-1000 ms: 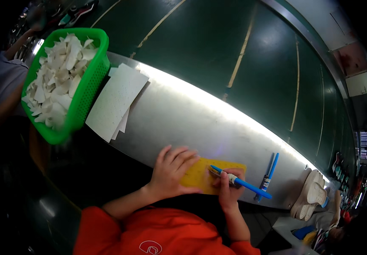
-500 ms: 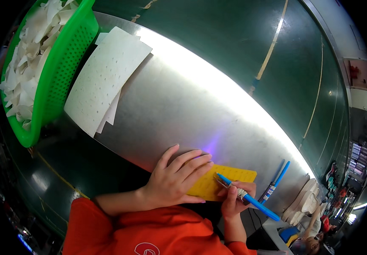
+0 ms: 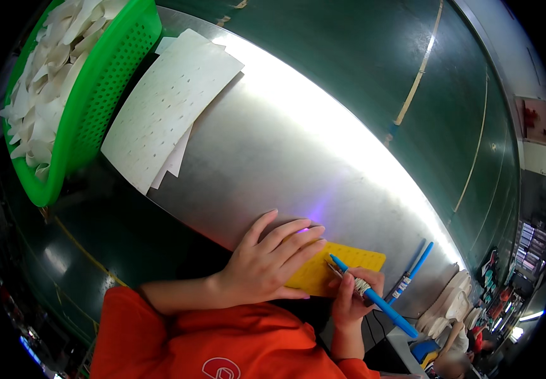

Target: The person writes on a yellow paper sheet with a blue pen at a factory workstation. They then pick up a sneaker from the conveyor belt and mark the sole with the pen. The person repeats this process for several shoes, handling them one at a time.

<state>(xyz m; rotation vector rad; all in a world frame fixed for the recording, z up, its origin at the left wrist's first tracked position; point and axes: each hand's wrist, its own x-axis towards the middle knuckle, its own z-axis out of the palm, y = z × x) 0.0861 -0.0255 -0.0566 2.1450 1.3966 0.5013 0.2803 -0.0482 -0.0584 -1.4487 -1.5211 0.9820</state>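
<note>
L hand (image 3: 268, 265) open, flat on yellow plate (image 3: 358, 256), worktop (image 3: 248, 151) nr edge; R hand (image 3: 350, 297) grips blue pen (image 3: 387, 308). Prob. pen-work; next likely needs L hand steady.

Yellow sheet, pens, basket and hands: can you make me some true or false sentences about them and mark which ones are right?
1. The left hand lies with its fingers spread over part of the yellow sheet. True.

2. The right hand is holding a red pen. False: it is holding a blue pen.

3. Another blue pen lies on the metal table. True.

4. The green basket is full of apples. False: it holds a heap of white pieces.

5. The white sheets lie underneath the left hand. False: they lie on the metal table, near the green basket.
</note>
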